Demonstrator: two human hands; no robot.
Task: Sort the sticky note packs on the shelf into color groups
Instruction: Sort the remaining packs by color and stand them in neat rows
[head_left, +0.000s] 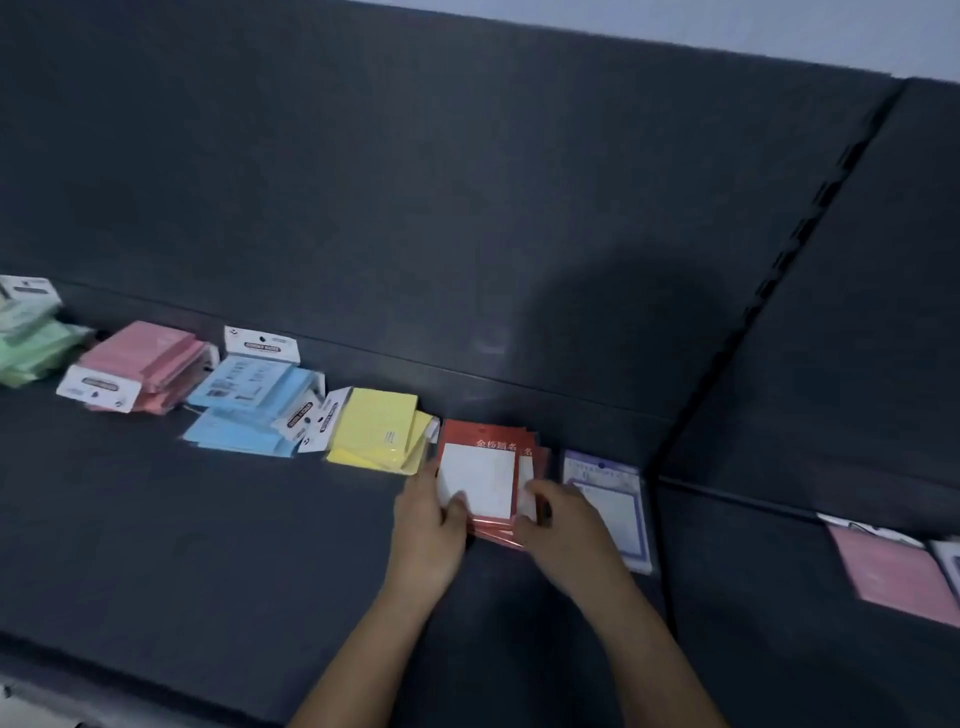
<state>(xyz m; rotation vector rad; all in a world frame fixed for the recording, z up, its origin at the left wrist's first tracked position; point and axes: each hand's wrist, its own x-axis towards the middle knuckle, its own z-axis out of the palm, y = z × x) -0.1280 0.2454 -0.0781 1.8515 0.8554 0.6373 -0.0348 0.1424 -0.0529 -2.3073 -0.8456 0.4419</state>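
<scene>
On the dark shelf (208, 545) lie piles of sticky note packs in a row: green packs (31, 338) at far left, then pink packs (140, 364), blue packs (249, 405) and yellow packs (376, 436). A stack of red-framed packs (485, 467) lies right of the yellow ones. My left hand (428, 525) grips the stack's left and near edge. My right hand (563, 525) holds its right side. A purple-framed pack (613, 493) lies just right of my right hand, partly hidden by it.
The shelf's dark back panel (415, 208) rises behind the piles. A slotted upright (779, 286) separates this bay from the right-hand bay, where a pink pack (893, 577) and another pack at the frame's edge lie.
</scene>
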